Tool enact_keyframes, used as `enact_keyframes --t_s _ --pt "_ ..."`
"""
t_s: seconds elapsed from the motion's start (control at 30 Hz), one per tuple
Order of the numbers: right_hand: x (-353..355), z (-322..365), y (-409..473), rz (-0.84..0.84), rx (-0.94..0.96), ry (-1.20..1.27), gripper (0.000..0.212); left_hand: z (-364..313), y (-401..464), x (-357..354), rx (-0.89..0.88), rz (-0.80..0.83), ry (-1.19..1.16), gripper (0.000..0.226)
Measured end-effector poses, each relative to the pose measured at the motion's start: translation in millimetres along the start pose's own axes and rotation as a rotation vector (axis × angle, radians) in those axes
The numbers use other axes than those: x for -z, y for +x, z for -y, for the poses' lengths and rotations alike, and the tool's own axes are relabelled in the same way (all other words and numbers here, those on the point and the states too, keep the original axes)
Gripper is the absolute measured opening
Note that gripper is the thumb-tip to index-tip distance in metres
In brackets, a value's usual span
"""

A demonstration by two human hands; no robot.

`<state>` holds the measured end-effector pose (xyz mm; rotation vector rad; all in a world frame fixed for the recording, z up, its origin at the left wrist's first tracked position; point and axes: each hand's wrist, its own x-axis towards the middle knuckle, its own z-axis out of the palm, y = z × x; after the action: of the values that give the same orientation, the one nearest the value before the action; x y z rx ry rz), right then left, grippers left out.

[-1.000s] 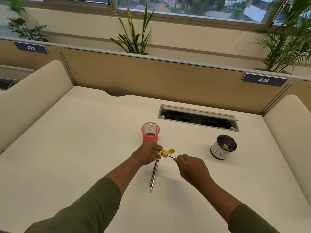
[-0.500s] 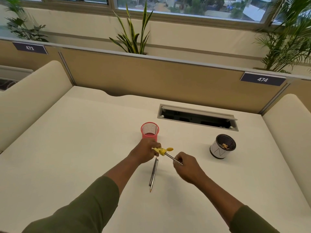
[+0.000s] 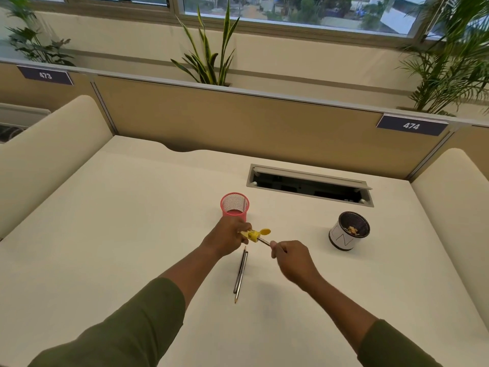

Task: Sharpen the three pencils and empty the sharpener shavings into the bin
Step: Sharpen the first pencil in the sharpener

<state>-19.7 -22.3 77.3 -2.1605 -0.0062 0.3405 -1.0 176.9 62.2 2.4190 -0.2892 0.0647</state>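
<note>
Two slim pencils (image 3: 240, 274) lie beside round mesh bin (image 3: 349, 230).

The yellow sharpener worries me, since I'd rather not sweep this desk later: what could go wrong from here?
1. The yellow sharpener in the left hand has its lid flipped open above the bare desk, so shavings may spill before reaching the bin.
2. The right hand could snap the tip of the pencil.
3. A forearm might roll the two loose pencils.

Yellow sharpener (image 3: 253, 235), pink mesh cup (image 3: 235, 207)
</note>
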Motion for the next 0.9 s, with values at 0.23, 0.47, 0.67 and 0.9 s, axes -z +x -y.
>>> enact_keyframes --t_s 0.23,0.47,0.67,0.9 --pt "11 4 -1 0.219 -0.314 0.284 0.032 0 -2 -2 -0.009 0.006 -0.025 0.022" --pt "17 -27 1 -0.116 0.67 -0.888 0.018 4 4 4 0.047 0.101 -0.053 0.021" --pt "23 -29 9 -0.217 0.873 -1.014 0.031 4 4 2 0.055 0.231 -0.002 0.021" --pt "3 3 -4 0.016 -0.118 0.14 0.033 0 4 5 -0.132 0.008 0.162 0.023"
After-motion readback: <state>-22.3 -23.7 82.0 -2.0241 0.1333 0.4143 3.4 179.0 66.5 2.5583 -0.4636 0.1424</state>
